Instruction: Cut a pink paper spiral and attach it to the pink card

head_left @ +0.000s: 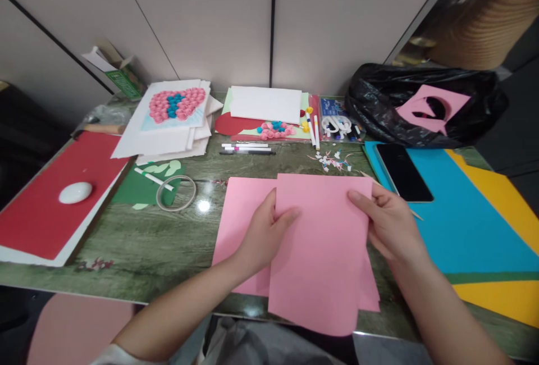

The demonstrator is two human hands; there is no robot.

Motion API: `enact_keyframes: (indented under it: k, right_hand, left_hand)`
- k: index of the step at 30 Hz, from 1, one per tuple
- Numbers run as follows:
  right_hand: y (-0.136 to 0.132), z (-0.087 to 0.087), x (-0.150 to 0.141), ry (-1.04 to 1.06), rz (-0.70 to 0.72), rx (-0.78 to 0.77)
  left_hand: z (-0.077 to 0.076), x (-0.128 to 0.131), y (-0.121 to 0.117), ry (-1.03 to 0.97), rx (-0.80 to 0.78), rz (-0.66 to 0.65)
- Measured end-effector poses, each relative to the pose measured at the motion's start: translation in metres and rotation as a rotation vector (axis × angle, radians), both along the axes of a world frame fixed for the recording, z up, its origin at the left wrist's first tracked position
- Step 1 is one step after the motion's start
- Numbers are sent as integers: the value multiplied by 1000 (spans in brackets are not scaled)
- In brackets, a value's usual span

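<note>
A green wood-grain table (185, 252) is being backed by a pale panelled wall (210, 17). At the near edge, a pink sheet (318, 264) is being held up by both hands, partly covering more pink paper (244, 208) that is lying on the table. Its left border is being gripped by the left hand (265, 230), the thumb pressing on the front while most of the fingers are being hidden behind. Its upper right corner is being pinched between the thumb and bent fingers of the right hand (393, 224). Whether one layer or several is being held cannot be told.

The lower end is hanging past the table edge and bowing, so a crease could be caused if it were pushed against that edge. A dent could be left under the left thumb should the grip be tightened. By an uneven pull, a small tear could be started at the pinched corner. A pointed wooden stick (416, 214) is lying just beside the right hand, near a phone (404, 174); the paper could be pricked, or the phone nudged, by a wide sweep. Loose scraps (330, 160) beyond the sheet could be scattered by its flapping.
</note>
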State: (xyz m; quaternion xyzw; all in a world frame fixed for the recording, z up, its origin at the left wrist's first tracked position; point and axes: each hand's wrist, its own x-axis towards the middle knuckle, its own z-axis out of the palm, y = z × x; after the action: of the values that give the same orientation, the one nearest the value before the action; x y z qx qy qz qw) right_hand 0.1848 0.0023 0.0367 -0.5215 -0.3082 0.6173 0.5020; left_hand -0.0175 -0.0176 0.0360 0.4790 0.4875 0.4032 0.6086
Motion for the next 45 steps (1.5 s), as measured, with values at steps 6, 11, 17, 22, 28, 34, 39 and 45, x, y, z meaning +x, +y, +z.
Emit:
enact_keyframes:
  k: [6,11,17,22,28,34,39,45]
  right_hand:
    - [0,-2,1,-27,11,25]
    - [0,-1,1,-27,12,21]
    - [0,-2,2,-51,14,23]
    - [0,0,1,-42,8,17]
    - [0,0,1,-28,10,16]
    - [1,-2,1,-65,26,20]
    - [3,-2,4,-33,44,17]
    - [8,1,16,-110,110,-12]
  left_hand:
    - [1,0,0,34,8,3]
    - [1,0,0,30,4,0]
    - [1,0,0,33,-1,7]
    - [2,1,1,13,7,4]
    - [3,0,1,21,24,6]
    - [3,1,2,6,32,5]
    - [1,0,3,-17,8,18]
    - [2,-2,7,-67,23,46]
